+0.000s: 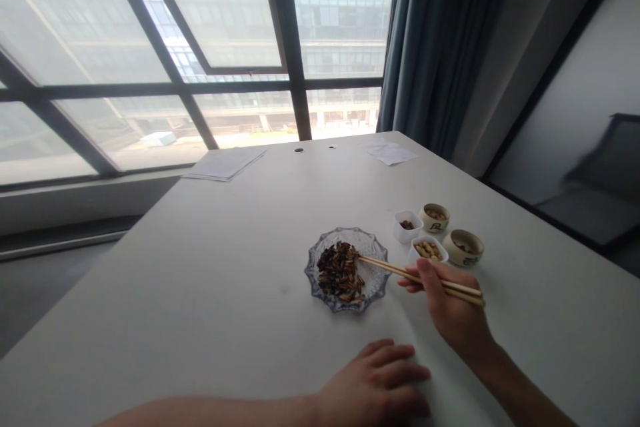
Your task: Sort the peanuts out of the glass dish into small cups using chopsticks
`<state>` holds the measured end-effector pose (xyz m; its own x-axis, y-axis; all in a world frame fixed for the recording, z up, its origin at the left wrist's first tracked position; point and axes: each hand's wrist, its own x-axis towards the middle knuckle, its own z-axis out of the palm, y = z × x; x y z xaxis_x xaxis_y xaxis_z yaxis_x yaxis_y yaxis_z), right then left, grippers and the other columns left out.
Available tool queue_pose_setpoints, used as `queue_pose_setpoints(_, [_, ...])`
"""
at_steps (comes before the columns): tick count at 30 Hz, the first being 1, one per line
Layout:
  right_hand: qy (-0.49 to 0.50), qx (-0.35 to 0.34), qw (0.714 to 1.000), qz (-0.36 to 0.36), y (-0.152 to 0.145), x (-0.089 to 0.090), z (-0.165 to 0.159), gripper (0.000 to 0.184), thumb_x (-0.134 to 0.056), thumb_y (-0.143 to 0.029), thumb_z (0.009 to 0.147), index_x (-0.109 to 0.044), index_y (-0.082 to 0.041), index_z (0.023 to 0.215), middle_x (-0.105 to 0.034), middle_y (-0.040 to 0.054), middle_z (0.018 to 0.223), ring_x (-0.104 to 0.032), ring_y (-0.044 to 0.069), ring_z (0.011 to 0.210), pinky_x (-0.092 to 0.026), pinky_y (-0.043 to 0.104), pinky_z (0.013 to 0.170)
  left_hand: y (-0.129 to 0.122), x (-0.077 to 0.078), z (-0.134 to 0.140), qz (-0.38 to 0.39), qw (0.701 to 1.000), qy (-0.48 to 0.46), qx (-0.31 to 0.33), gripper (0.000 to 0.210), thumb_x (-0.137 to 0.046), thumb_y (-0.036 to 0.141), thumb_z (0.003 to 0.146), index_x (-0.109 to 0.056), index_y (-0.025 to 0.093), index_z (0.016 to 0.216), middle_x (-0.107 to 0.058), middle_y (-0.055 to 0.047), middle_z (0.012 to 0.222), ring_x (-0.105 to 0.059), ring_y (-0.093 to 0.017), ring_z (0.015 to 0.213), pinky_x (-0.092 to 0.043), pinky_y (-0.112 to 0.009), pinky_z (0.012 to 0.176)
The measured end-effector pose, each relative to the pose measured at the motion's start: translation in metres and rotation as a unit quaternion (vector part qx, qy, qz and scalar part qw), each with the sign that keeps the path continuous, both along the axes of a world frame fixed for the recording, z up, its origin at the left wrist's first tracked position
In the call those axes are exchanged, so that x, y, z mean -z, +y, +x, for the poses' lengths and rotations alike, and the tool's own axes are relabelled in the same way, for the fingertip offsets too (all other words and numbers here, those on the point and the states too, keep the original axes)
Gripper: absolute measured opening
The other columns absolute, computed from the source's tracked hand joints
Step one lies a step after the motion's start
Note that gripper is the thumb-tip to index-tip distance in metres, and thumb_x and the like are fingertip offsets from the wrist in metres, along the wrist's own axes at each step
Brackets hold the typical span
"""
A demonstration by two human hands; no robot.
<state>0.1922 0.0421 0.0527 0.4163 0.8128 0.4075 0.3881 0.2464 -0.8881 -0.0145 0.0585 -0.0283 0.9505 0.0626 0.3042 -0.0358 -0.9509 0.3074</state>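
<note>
My right hand [453,307] grips a pair of wooden chopsticks [407,271], whose tips reach into a scalloped glass dish [377,290]. Dark brown, elongated pieces, like seeds or dried pods [343,270], are heaped in the dish, mostly toward its left side. Whether the tips pinch one of them is too small to tell. Flat on the table in front of the dish lies my left hand [377,377], fingers spread, holding nothing.
Right of the dish stand a small white cup [406,233] of dark pieces, another white cup [416,257] of peanuts, and two small ceramic bowls [436,225] with contents. Paper sheets [225,163] lie at the far left of the white table [200,287], more paper [390,152] at the far right.
</note>
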Motion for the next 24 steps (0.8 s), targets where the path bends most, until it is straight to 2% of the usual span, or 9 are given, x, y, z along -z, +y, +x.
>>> queue_pose_setpoints(4, [-0.017,0.072,0.996,0.048,-0.004,-0.010,0.013,0.038,-0.063,-0.049,0.103,-0.081,-0.019,0.089,-0.081,0.0074,0.075,-0.079,0.023,0.062,-0.066,0.032,0.061,0.000,-0.001,0.000,0.005,1.000,0.005,-0.001,0.025,-0.056,0.044,0.111,-0.067,0.027,0.125,-0.063,0.002,0.152,-0.050,-0.021,0.149,-0.031,-0.035,0.129])
queue_pose_setpoints(8, [-0.058,0.174,0.978,0.097,-0.004,-0.026,0.035,0.038,-0.059,-0.047,0.105,-0.079,-0.018,0.089,-0.081,0.0083,0.076,-0.079,0.023,0.062,-0.067,0.033,0.062,0.000,0.000,0.000,0.004,1.000,0.010,-0.003,0.024,-0.056,0.044,0.111,-0.068,0.028,0.124,-0.065,0.002,0.150,-0.050,-0.020,0.149,-0.032,-0.035,0.129])
queue_pose_setpoints(10, [-0.063,0.204,0.971,0.105,-0.003,-0.029,0.046,0.039,-0.060,-0.047,0.104,-0.078,-0.019,0.086,-0.081,0.0093,0.075,-0.079,0.024,0.060,-0.066,0.033,0.058,0.000,0.000,0.000,-0.001,1.000,0.011,-0.002,0.024,-0.056,0.044,0.111,-0.068,0.028,0.125,-0.064,0.002,0.151,-0.050,-0.020,0.149,-0.032,-0.035,0.129])
queue_pose_setpoints(16, [-0.004,0.182,0.979,0.095,0.003,-0.020,0.061,0.035,-0.066,-0.052,0.100,-0.078,-0.020,0.091,-0.082,0.0099,0.082,-0.080,0.026,0.067,-0.069,0.038,0.066,0.000,0.002,0.000,-0.010,1.000,0.018,0.001,0.024,-0.058,0.044,0.110,-0.068,0.027,0.125,-0.063,0.001,0.152,-0.049,-0.022,0.150,-0.032,-0.037,0.129])
queue_pose_setpoints(20, [0.002,0.171,0.980,0.100,0.001,-0.016,0.056,0.040,-0.065,-0.054,0.100,-0.078,-0.018,0.092,-0.082,0.0106,0.082,-0.080,0.025,0.067,-0.068,0.036,0.064,0.001,0.000,0.000,-0.007,1.000,0.020,0.003,0.024,-0.058,0.044,0.110,-0.067,0.028,0.125,-0.063,0.001,0.152,-0.049,-0.021,0.150,-0.033,-0.036,0.129])
queue_pose_setpoints(24, [0.009,0.127,0.988,0.091,-0.002,-0.013,0.044,0.040,-0.065,-0.055,0.101,-0.080,-0.018,0.095,-0.083,0.0101,0.085,-0.081,0.025,0.070,-0.068,0.035,0.068,0.000,-0.003,0.000,-0.004,1.000,0.017,0.002,0.026,-0.057,0.046,0.110,-0.068,0.027,0.124,-0.064,0.001,0.151,-0.050,-0.021,0.149,-0.033,-0.036,0.128])
